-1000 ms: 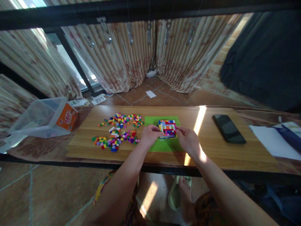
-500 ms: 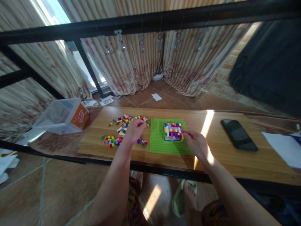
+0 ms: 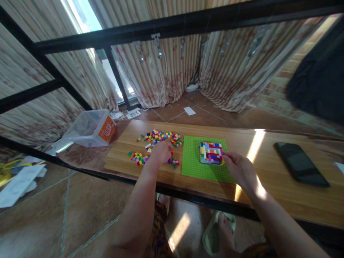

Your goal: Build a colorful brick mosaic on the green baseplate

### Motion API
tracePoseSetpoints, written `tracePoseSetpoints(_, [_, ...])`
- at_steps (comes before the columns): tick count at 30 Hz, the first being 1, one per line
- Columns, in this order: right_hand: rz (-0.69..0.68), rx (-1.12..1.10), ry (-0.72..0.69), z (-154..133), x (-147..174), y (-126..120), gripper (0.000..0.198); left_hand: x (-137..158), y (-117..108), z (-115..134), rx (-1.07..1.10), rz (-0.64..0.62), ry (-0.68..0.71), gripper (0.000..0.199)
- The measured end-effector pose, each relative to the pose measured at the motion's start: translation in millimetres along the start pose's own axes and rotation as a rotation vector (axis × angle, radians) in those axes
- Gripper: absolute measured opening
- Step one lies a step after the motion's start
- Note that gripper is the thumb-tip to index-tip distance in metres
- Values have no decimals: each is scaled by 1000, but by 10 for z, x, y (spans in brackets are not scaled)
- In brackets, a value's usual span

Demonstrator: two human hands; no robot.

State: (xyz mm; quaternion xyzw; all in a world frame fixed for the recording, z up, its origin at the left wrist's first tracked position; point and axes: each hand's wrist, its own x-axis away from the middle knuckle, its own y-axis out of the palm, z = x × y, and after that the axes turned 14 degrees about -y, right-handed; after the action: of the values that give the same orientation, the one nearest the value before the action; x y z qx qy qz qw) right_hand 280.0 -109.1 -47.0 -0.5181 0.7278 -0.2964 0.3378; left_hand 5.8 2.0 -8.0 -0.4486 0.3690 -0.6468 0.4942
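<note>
"How do the fingers stand?"

"On the right hand (image 3: 240,170), drawn together at the right edge of the brick block (image 3: 211,154); I can't tell whether they clamp a piece there. On the left hand (image 3: 161,152), curled, and any grip is hidden."

"What could go wrong?"

"A sideways nudge from the right might loosen an edge piece or slide the green baseplate (image 3: 193,169). The left, in such a crowded spread, could scatter small pieces."

"And the block, relative to them?"

"Right of centre in the frame, on the baseplate, just beside the right fingertips and well apart from the left hand, which is over the loose bricks (image 3: 158,135) near mid-frame."

"Further out?"

"The wooden counter (image 3: 120,152), with a phone (image 3: 301,164) toward the frame's right."
</note>
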Motion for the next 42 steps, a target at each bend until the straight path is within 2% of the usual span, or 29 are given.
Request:
tracePoseSetpoints(8, [-13,23,-5,-48,18,-28,47,6,1,24,-98,0,-12,33])
tracePoseSetpoints(17, [-21,58,-17,-100,27,-45,46,-12,26,33,-18,52,-22,29])
tracePoseSetpoints(25, [-13,85,-27,-90,30,-41,44,52,-51,-33,15,-46,78,19])
tracePoseSetpoints(35, [-29,98,-14,-187,32,-84,42,64,31,68,-105,37,12,16])
tracePoseSetpoints(42, [-37,124,3,-229,29,-94,38,39,62,86,-106,66,15,17])
